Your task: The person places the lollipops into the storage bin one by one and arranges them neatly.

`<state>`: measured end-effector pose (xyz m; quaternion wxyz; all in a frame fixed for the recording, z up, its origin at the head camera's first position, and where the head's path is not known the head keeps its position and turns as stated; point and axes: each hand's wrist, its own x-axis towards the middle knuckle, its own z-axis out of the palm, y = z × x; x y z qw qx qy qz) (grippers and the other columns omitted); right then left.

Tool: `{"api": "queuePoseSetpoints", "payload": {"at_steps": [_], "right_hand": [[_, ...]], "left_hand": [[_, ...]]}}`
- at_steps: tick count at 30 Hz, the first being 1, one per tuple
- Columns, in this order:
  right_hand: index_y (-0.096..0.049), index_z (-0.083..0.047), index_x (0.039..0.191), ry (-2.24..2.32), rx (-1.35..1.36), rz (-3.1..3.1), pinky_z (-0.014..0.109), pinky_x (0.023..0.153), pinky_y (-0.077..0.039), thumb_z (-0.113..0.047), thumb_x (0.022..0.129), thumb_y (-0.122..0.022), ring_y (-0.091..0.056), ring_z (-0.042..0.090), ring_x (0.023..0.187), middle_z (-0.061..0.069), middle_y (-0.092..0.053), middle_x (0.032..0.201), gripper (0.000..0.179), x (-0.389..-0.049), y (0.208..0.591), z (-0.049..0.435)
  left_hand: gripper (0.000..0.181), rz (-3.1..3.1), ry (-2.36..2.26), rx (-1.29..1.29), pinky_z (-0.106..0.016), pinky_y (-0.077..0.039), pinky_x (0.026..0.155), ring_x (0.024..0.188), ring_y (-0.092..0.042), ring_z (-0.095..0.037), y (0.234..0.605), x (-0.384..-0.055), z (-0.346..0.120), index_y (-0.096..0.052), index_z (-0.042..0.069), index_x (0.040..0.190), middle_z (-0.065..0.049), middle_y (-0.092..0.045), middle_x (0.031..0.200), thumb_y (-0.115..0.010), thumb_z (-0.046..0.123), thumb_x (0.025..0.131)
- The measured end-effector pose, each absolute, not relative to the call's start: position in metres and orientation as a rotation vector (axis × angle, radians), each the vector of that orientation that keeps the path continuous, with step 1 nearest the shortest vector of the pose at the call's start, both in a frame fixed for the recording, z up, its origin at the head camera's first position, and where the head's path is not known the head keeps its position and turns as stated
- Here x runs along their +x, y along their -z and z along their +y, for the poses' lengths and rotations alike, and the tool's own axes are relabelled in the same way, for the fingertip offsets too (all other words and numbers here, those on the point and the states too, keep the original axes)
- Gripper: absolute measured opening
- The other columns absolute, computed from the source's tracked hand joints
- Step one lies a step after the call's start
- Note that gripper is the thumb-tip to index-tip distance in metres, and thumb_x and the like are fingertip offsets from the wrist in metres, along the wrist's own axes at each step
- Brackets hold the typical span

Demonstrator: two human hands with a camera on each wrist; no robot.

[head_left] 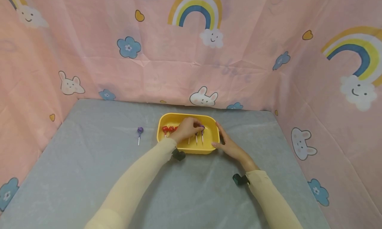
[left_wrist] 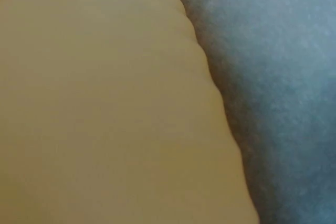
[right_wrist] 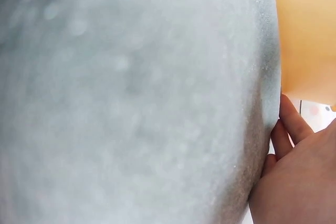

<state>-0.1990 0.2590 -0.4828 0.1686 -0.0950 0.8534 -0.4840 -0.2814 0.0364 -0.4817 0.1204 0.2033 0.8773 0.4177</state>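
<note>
A yellow plastic basket (head_left: 188, 151) stands on the grey cloth. My left hand (head_left: 187, 127) reaches over it from the left and pinches a purple lollipop (head_left: 202, 128) by its head, the white stick pointing toward me. Left of that lollipop lie more lollipops with their sticks toward me, some partly hidden under the hand. Red lollipops (head_left: 165, 129) lie in a row at the basket's left end. My right hand (head_left: 231, 146) holds the basket's right end, thumb over the rim and fingers along the outer wall. In the right wrist view its fingers (right_wrist: 295, 121) touch that wall.
One purple lollipop (head_left: 140, 130) lies on the grey cloth (head_left: 98, 156) left of the basket. Pink printed curtains (head_left: 167, 73) hang behind and at both sides. A cream sleeve (left_wrist: 115, 103) fills most of the left wrist view.
</note>
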Motion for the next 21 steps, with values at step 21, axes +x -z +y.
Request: {"api": "queuePoseSetpoints", "payload": {"at_steps": [21], "right_hand": [[0.003, -0.029, 0.16, 1.38, -0.286, 2.442, 0.069, 0.121, -0.008, -0.019, 0.097, -0.06, -0.016, 0.042, 0.151, 0.022, -0.016, 0.164, 0.089, -0.196, 0.48, 0.258]], "left_hand": [[0.024, 2.611, -1.154, 0.625, -0.024, -0.058, 0.081, 0.084, -0.062, -0.012, 0.486, -0.281, 0.04, -0.075, 0.013, 0.108, 0.001, -0.073, 0.096, -0.069, 0.031, 0.093]]}}
